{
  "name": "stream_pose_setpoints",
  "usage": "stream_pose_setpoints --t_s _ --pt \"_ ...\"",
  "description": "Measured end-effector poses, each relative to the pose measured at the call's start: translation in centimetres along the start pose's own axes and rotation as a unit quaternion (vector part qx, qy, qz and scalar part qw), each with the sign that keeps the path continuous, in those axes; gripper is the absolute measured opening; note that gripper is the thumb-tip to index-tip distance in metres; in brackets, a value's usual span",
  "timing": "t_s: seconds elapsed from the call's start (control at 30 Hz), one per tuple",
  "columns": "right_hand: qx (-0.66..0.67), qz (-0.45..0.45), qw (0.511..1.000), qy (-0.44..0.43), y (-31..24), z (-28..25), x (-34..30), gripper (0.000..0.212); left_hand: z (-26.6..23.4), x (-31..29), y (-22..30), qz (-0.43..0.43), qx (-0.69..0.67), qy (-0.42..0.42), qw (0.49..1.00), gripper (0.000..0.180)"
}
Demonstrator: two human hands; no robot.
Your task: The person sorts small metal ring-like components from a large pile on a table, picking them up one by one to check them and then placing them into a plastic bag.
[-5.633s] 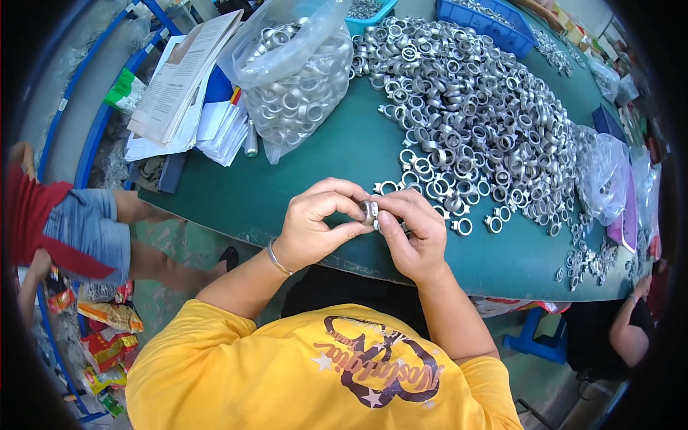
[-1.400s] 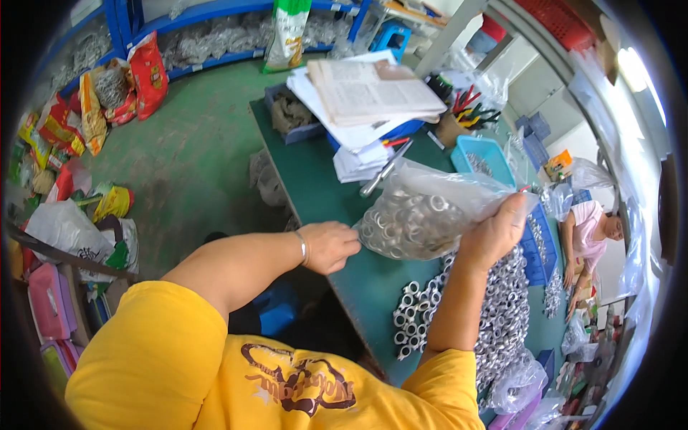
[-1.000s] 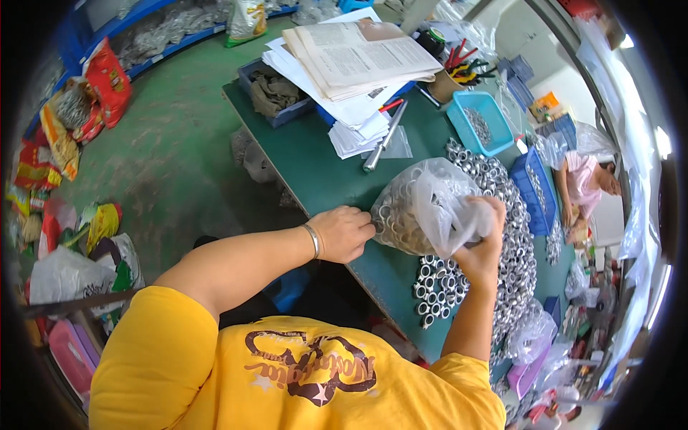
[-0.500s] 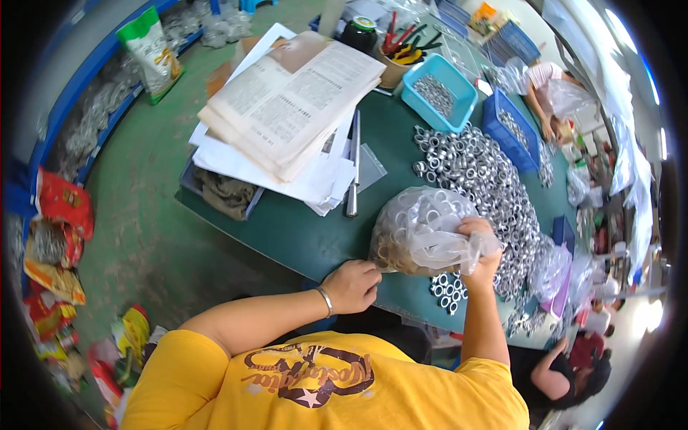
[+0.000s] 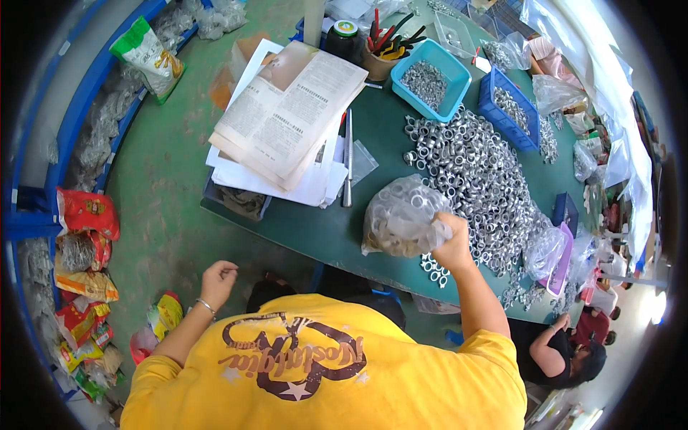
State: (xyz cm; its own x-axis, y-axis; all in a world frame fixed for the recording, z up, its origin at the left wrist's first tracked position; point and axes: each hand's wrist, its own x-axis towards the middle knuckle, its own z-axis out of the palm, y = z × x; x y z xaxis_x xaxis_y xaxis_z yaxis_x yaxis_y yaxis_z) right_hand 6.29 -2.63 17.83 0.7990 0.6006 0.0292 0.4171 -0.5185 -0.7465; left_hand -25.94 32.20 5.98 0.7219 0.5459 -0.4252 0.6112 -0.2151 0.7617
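Observation:
My right hand [image 5: 453,242] is closed round the gathered neck of a clear plastic bag [image 5: 400,215]. Metal rings show through the bag, which sits at the near edge of the green table. Beside it to the right spreads a large heap of silvery metal rings [image 5: 476,179], with a few smaller rings [image 5: 434,271] just below the bag. Off the table to the left, my left hand [image 5: 218,281] hangs over the floor with its fingers curled together. Nothing shows in it.
Newspapers [image 5: 287,115] lie stacked at the left of the green table [image 5: 308,233], beside a long metal rod [image 5: 348,161]. Farther back stand a turquoise basin [image 5: 451,100], a blue crate [image 5: 487,107] and a pot of pliers [image 5: 380,64]. Other people sit at the right.
My left hand has left the bag's side and swung left, away from the table edge. My right hand still grips the bag's neck. The view has shifted slightly.

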Motion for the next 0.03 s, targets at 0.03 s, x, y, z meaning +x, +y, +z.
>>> stream_pose_setpoints --t_s 0.03 --pt "0.026 0.013 1.000 -0.006 -0.53 -0.17 0.73 0.018 -0.50 -0.21 -0.79 -0.019 -0.005 0.011 1.000 0.009"
